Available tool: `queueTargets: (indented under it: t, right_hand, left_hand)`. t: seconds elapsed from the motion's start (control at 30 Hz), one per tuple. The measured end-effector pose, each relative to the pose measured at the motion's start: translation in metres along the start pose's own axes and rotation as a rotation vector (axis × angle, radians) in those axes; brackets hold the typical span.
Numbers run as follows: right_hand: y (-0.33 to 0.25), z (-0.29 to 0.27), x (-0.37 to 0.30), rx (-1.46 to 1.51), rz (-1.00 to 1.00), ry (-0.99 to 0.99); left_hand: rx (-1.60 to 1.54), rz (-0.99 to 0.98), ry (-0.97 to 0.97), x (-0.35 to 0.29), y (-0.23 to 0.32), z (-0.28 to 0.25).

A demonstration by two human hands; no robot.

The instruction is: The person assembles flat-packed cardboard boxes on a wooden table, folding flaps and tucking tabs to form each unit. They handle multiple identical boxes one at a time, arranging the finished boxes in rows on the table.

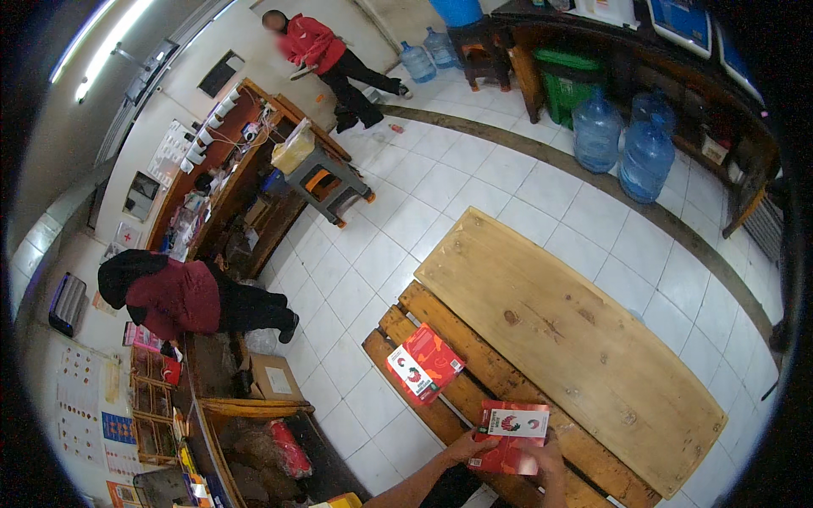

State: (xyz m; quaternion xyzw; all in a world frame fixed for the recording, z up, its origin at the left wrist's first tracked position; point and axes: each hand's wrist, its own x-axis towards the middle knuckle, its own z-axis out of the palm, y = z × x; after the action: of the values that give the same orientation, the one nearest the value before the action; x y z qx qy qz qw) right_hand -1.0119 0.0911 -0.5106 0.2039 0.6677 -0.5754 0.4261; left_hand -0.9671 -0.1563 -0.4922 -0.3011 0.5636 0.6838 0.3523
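Both of my hands are at a flat red printed packet (500, 458) with a white panel, low over the slatted wooden bench. My left hand (468, 446) grips its left edge, thumb and fingers closed on it. On the opposite side my right hand (548, 460) is closed around the lower right edge; its fingers are partly hidden. To the left, a small pile of similar red and white packets (439, 360) lies on the bench slats (474, 364). Whether I hold one packet or several together cannot be made out.
A wooden tabletop (567, 339) lies beyond the bench. One person (182, 298) stands at a counter on the left; another person (315, 51) is at the back. Blue water bottles (648, 161), a green bin (566, 85) and a grey stool (326, 182) stand on the tiled floor.
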Motion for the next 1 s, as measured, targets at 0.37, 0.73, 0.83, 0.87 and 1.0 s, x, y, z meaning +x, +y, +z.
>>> queueTargets:
  t: [0.37,0.73,0.83,0.87,1.0]
  right_hand:
    - [0.019,0.007,-0.021,0.441,-0.231,0.319]
    - [0.037,-0.006,-0.052,0.546,-0.194,0.261]
    - [0.059,-0.011,-0.065,0.717,-0.146,0.173]
    - [0.067,-0.01,-0.07,0.83,-0.096,0.167]
    - [0.085,-0.018,-0.074,0.577,-0.163,0.236]
  left_hand:
    - [0.641,0.433,0.323,0.008,0.037,0.062]
    - [0.36,0.016,-0.169,0.039,0.036,-0.014]
    - [0.21,-0.088,-0.401,0.041,0.033,-0.028]
    - [0.156,-0.193,-0.407,0.041,0.029,-0.03]
    - [-0.099,-0.116,-0.027,0.034,0.01,-0.035]
